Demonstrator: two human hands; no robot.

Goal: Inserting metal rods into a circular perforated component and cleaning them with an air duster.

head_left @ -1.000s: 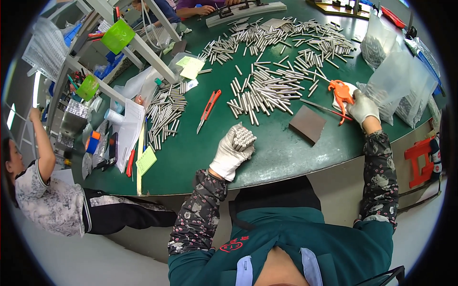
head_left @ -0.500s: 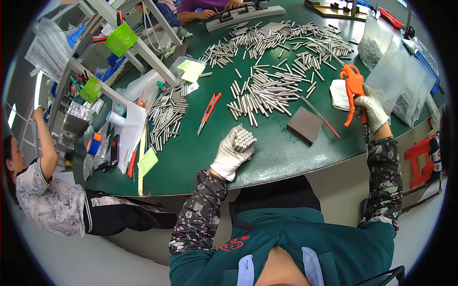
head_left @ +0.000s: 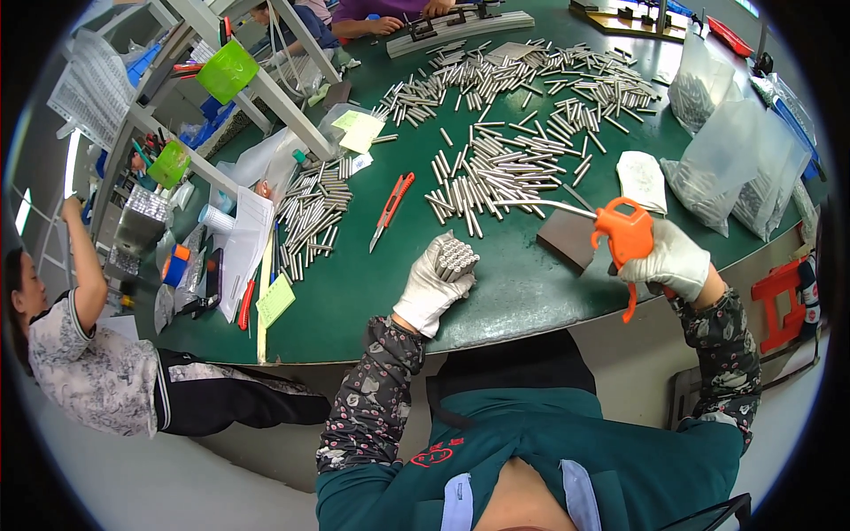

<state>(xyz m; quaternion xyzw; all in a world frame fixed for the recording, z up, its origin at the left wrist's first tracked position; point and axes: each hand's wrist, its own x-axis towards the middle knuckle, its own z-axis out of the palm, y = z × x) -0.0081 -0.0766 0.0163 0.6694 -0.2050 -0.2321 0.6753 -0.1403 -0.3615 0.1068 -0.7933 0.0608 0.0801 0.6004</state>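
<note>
My gloved left hand [head_left: 421,299] is closed round a bundle of short metal rods [head_left: 457,258], held with their round ends up near the table's front edge. My gloved right hand [head_left: 671,262] grips an orange air blow gun [head_left: 625,234], whose thin nozzle points left over a brown block [head_left: 561,237]. The nozzle tip is apart from the bundle, above and to its right. Beyond both hands, many loose rods [head_left: 496,173] lie scattered on the green table [head_left: 522,310]. A red utility knife [head_left: 390,212] rests left of them, blade out.
More rods [head_left: 312,212] lie at the left beside papers and a metal frame [head_left: 266,88]. On the right are a white cloth [head_left: 642,181] and plastic bags of rods [head_left: 739,168]. One person [head_left: 97,363] is at the left; another person's hands [head_left: 385,26] show at the far edge.
My right hand has brought the air blow gun left and nearer to me, turning its nozzle toward the left. My left hand keeps its bundle almost in place.
</note>
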